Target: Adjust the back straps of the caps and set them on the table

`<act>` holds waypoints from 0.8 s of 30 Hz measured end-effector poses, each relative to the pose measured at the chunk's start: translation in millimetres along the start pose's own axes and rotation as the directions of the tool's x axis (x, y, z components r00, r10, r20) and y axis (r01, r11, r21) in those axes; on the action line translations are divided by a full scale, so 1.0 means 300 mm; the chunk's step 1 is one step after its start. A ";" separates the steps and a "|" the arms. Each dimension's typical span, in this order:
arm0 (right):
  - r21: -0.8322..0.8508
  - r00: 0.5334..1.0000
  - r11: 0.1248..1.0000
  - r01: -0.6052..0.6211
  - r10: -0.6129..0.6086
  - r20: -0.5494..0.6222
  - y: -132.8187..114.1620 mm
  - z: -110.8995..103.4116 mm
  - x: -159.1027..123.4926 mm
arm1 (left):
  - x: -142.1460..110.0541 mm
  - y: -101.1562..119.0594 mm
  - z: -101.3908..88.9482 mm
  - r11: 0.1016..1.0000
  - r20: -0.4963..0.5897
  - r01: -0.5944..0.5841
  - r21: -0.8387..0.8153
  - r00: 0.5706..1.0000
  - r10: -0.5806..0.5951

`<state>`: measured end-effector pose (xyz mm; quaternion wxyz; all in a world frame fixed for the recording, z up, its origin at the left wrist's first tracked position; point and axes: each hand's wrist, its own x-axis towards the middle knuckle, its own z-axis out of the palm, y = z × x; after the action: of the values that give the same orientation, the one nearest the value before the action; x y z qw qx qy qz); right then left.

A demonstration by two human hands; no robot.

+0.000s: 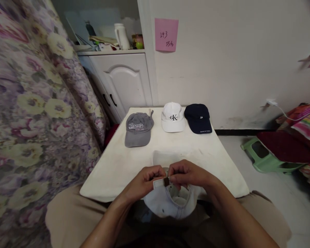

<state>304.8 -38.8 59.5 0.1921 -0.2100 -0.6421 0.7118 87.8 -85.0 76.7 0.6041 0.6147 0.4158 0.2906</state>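
Both hands are at the back strap of a light-coloured baseball cap [177, 210], which lies over the table's near edge with its back opening toward me. Around the strap's left part, beside a small brown buckle [166, 181], the fingers of my left hand [149, 179] are closed. My right hand [187, 173] pinches the strap just right of that buckle. The cap's pale brim [161, 157] points away on the tabletop. Farther back rest a grey cap [138, 132] with "Always" lettering, a white cap [173, 115] with a CK-like print and a dark navy cap [198, 117].
The caps lie on a cream-covered table [113, 172]. A floral curtain [36, 103] hangs at the left. Behind stand a white cabinet [124, 79] and a wall with a pink note [166, 34]. A green stool [263, 155] is on the right.
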 end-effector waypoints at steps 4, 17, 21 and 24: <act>-0.018 1.000 1.000 -0.019 0.019 0.006 -0.004 0.003 -0.001 | -0.003 0.004 -0.003 1.000 0.041 0.017 0.021 0.999 -0.018; 0.060 0.993 0.997 -0.042 0.035 0.115 0.008 -0.029 -0.017 | -0.010 0.000 -0.010 1.000 -0.009 0.003 0.024 1.000 -0.003; 0.058 0.995 0.997 -0.047 0.042 0.091 0.011 -0.021 -0.010 | -0.008 0.007 -0.006 1.000 -0.019 0.003 0.021 1.000 -0.002; 0.044 0.996 0.998 -0.046 0.042 0.083 0.013 -0.018 -0.007 | -0.009 0.015 -0.001 1.000 -0.019 0.004 0.028 1.000 -0.004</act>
<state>309.5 -35.7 55.3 0.1543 -0.1902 -0.6282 0.7385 86.8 -86.9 81.5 0.5920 0.6195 0.4267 0.2892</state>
